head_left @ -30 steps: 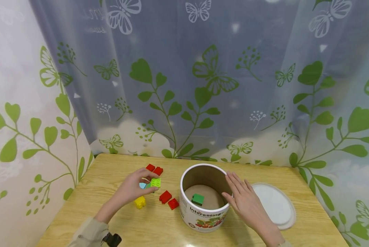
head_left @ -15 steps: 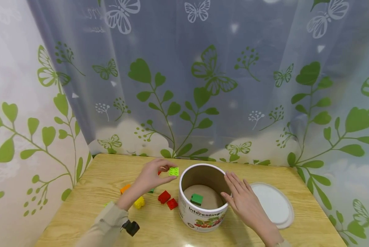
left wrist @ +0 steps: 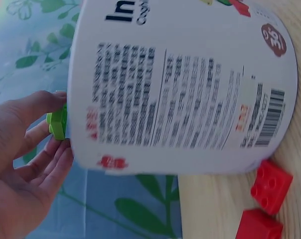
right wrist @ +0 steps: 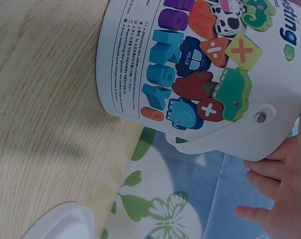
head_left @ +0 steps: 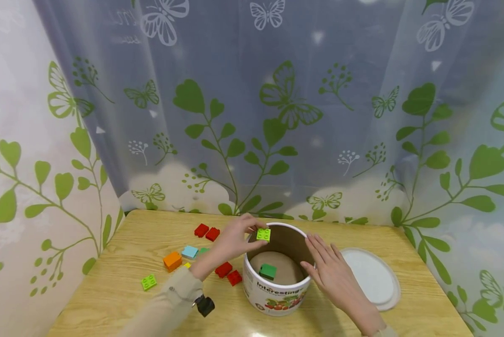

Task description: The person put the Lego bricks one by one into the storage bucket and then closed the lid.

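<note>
My left hand (head_left: 234, 238) pinches a lime-green toy brick (head_left: 263, 234) between thumb and fingers, over the left rim of a round white bucket (head_left: 277, 299). In the left wrist view the same lime brick (left wrist: 58, 122) shows at the bucket's edge. Inside the bucket lies one dark green brick (head_left: 267, 271) on the bottom. My right hand (head_left: 333, 276) rests with straight fingers on the bucket's right rim. The right wrist view shows those fingers (right wrist: 267, 172) at the rim, near the handle's pivot.
Left of the bucket lie several red bricks (head_left: 201, 230), an orange brick (head_left: 172, 261), a light blue brick (head_left: 189, 252) and another lime brick (head_left: 149, 282). A yellow one is partly hidden by the left arm. A white round lid (head_left: 371, 281) lies on the right.
My left hand has carried the lime brick rightward from among the loose bricks to the bucket's rim. My right hand has stayed on the rim.
</note>
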Tool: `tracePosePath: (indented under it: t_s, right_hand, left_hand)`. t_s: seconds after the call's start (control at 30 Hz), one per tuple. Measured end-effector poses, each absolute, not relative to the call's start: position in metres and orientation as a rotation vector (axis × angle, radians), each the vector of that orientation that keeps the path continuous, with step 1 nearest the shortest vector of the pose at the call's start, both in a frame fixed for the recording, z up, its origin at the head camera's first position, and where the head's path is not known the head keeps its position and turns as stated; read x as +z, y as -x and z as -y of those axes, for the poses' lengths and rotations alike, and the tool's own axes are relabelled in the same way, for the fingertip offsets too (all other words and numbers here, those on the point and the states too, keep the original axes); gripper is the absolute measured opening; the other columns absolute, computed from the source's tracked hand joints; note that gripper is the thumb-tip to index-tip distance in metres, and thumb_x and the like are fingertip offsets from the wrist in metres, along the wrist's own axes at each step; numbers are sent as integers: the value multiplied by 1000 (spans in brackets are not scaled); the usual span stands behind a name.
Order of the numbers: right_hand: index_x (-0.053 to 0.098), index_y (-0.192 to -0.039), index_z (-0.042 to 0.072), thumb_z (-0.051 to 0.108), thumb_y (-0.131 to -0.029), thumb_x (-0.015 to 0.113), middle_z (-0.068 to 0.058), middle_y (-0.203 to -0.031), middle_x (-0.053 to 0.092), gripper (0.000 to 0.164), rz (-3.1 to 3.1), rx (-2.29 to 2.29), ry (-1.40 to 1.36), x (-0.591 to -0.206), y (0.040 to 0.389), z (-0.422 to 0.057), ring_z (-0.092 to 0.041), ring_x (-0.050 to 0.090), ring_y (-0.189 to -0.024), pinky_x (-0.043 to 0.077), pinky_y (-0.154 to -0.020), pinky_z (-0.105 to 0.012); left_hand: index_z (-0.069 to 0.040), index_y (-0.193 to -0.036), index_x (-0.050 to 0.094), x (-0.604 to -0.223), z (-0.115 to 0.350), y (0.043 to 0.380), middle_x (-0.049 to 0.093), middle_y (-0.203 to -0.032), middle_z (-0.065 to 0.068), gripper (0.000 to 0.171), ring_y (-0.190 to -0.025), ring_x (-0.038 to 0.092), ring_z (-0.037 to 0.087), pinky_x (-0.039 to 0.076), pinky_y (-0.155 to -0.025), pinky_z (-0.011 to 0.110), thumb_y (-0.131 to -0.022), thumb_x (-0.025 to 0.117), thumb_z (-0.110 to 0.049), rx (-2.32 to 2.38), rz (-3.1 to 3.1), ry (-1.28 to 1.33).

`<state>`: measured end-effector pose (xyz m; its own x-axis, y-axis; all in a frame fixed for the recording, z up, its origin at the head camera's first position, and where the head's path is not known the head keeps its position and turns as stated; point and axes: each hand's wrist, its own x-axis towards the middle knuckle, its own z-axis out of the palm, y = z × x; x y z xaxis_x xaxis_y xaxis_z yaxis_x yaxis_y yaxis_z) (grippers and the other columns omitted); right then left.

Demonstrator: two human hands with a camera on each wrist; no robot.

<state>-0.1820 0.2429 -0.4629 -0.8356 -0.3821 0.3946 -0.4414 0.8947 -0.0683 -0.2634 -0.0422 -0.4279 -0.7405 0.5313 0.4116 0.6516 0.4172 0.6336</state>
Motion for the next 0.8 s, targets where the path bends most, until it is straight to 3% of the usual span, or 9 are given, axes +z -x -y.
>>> tracePosePath:
  t_s: [0.43, 0.8]
  right_hand:
    - [41, -153, 0, 42, -106, 50, -14, -159, 39, 64, 2693, 231, -603, -462, 182, -241, -31, 38, -146, 32, -117, -57]
    - [41, -153, 0, 41, -106, 50, -14, -160, 38, 63, 2687, 230, -603, -463, 182, -242, -31, 38, -146, 32, -117, -57]
  left_hand:
    - [-14, -114, 72, -443, 13, 265, 64, -109, 4, 29, -96, 66, 19, 57, -85, 29, -87, 82, -18, -1061, 2597, 1094]
    - [-10, -122, 69, -440, 6, 263, 65, -120, 9, 34, -104, 66, 26, 58, -88, 35, -90, 78, -14, -1025, 2658, 1066]
